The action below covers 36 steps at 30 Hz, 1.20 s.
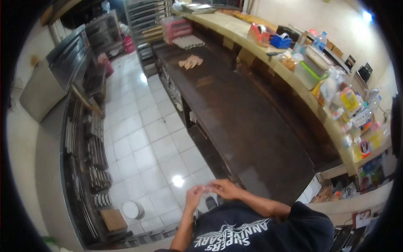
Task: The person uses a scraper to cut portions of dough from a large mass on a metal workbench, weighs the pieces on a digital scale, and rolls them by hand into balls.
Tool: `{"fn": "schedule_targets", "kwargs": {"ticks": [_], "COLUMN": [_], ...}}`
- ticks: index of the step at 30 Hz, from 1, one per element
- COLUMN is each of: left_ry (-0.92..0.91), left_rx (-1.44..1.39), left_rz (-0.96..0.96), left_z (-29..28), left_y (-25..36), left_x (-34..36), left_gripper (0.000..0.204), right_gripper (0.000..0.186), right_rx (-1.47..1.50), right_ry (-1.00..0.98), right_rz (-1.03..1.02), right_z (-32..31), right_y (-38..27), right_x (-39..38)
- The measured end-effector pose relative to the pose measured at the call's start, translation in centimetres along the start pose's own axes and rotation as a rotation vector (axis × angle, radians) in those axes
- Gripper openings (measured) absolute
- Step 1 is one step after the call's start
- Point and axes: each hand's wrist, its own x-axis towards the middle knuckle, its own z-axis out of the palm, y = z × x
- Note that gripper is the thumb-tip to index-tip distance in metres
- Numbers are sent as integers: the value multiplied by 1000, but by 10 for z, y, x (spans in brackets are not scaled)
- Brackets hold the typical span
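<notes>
Low in the view, in front of my dark T-shirt, my left hand (194,194) and my right hand (224,189) meet with their fingers pinched on a small, pale, translucent thing (207,189), too small and blurred to name. Both hands are closed, held above the white tiled floor (159,143) just beside the near left edge of the long dark worktop (247,122). Part of my footwear (211,202) shows below them.
Crumpled tan cloths or gloves (191,63), egg trays (188,42) and pink drawers (176,29) sit at the worktop's far end. A cluttered ledge (231,23) runs along the right. On the left stand steel equipment (67,56), stacked pans (95,151) and a white bucket (133,210).
</notes>
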Motion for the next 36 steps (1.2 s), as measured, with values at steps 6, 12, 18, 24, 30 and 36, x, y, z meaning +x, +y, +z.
{"fn": "schedule_targets", "kwargs": {"ticks": [6,12,18,24,30,36], "left_ry": [181,67,52,-73,-156,-118], "left_rx": [-175,-275,-177,29,202,292], "left_rz": [70,232,137,34,-21,-3], "left_z": [3,-19,-17,-32,-36,-41], "left_y": [71,101,142,159,185,199], "left_x": [2,36,89,158,224,277], "left_gripper": [21,17,23,26,27,24], "right_gripper": [24,20,20,16,18,18], "right_rx": [167,302,317,282,245,236], "right_ry": [-22,-75,-116,-204,-215,-234], "right_rz": [-139,-160,-158,-190,-121,-140], "right_z": [-1,-27,-76,-126,-166,-192], "right_y": [-56,-92,-89,-66,-54,-48], "right_x": [53,88,142,195,246,300]}}
